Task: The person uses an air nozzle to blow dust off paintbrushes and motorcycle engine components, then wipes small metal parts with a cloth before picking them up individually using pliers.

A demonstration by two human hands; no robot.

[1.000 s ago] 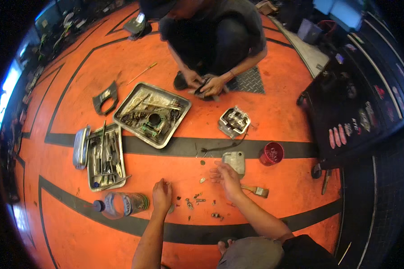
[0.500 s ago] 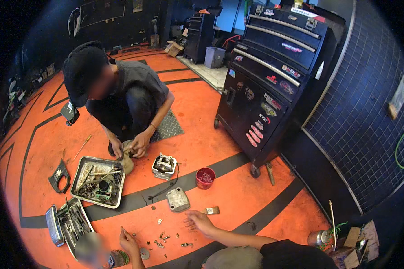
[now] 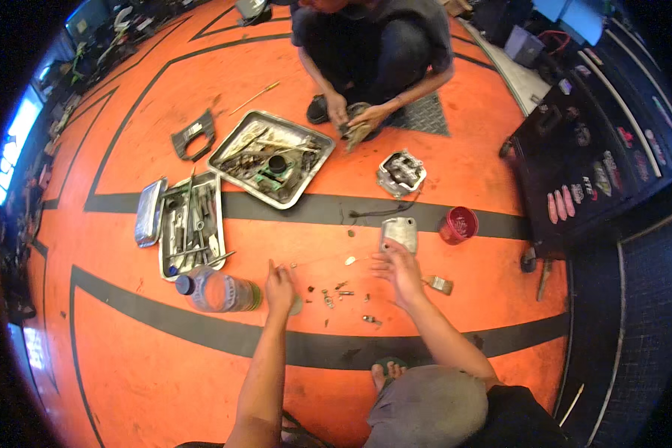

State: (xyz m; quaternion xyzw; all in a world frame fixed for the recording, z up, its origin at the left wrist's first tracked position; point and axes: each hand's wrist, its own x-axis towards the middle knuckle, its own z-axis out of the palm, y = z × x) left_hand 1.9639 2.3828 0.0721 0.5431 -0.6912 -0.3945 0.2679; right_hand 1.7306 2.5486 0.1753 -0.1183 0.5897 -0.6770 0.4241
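Note:
My left hand [image 3: 280, 287] hovers over the orange floor beside a plastic bottle [image 3: 235, 293], its fingers loosely bent and apart; I see nothing held. To the right, my right hand [image 3: 399, 275] is open with fingers spread. Its fingertips overlap the lower edge of a grey metal engine cover [image 3: 401, 233]; whether they touch is unclear. Between and below the hands lie several small metal parts [image 3: 328, 299] and a bolt-like piece [image 3: 371, 319]. A small pale piece [image 3: 350, 260] lies near the right fingertips. A flat brush [image 3: 440, 284] rests right of that hand.
A co-worker [image 3: 373, 60] squats opposite, both hands on a greyish part. Around us are a tray of engine parts [image 3: 306, 190], a tool tray [image 3: 215, 216], a cylinder head [image 3: 402, 173], a red cup [image 3: 458, 225] and a black tool cabinet [image 3: 575, 179].
My view has swung down and left, so the floor things sit further right and higher. Both my forearms show more fully. My right hand appears closer to the engine cover.

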